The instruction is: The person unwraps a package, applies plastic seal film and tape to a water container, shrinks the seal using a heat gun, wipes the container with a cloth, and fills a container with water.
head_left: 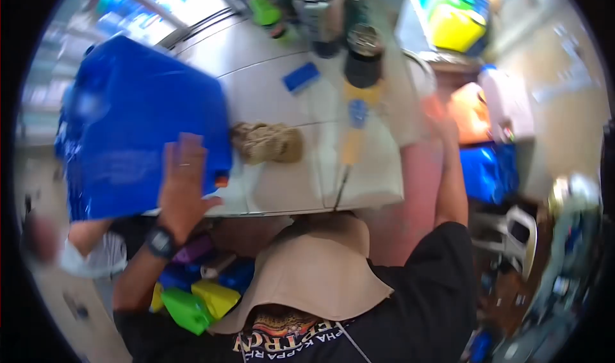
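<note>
My left hand (182,187) lies flat against the side of a large blue plastic jerrycan (141,126), fingers stretched out and thumb apart. The jerrycan sits at the left of a white tiled table, with a small orange piece (221,181) at its lower right corner. Right beside it is a crumpled tan cloth (268,142). My right hand (441,116) is reached out past the table's right side. It is smeared by motion near a reddish-orange patch, so its fingers and anything in them cannot be made out.
On the tiled table (282,187) are a blue block (301,78), a dark canister (364,55), a long yellow-handled tool (352,129) and a green bottle (264,9). Orange (469,113), white (509,103) and blue containers stand right. Another person's arm (90,235) shows lower left.
</note>
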{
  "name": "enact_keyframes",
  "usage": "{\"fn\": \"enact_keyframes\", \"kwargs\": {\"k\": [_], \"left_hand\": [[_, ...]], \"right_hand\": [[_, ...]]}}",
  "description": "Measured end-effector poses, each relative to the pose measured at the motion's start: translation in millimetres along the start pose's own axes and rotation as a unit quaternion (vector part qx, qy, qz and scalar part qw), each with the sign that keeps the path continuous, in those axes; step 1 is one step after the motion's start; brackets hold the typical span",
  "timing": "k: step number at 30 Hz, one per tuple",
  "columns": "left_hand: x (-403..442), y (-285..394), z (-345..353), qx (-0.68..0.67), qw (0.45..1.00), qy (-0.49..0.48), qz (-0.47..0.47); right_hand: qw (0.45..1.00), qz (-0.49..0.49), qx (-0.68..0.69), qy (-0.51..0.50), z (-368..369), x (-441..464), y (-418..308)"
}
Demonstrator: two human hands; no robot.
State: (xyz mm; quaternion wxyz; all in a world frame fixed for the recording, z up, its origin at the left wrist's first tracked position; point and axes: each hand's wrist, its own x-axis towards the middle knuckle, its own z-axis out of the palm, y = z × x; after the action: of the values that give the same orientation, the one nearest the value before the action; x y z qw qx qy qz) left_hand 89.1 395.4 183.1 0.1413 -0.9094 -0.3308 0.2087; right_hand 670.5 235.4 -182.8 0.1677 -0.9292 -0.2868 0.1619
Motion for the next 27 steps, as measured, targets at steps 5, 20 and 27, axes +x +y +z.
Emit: {"fn": "enact_keyframes", "kwargs": {"k": [5,20,27], "left_hand": [[-4.1,44.7,59.8,-0.184,0.972,-0.105,0.105],[-10.3,-12.3,-69.1,0.166,0.946,0.054,-0.275],[-2.8,14.9,-12.6,0.077,0.993,-0.043,-0.073]], "right_hand": [[0.998,-0.037,0.047,0.026,107.0,100.6,-46.3],[0.977,-0.116,0.031,0.179,164.8,23.3,77.7],[0.999,0.009,0.034,0.013,209.7,-212.6,195.0]]}}
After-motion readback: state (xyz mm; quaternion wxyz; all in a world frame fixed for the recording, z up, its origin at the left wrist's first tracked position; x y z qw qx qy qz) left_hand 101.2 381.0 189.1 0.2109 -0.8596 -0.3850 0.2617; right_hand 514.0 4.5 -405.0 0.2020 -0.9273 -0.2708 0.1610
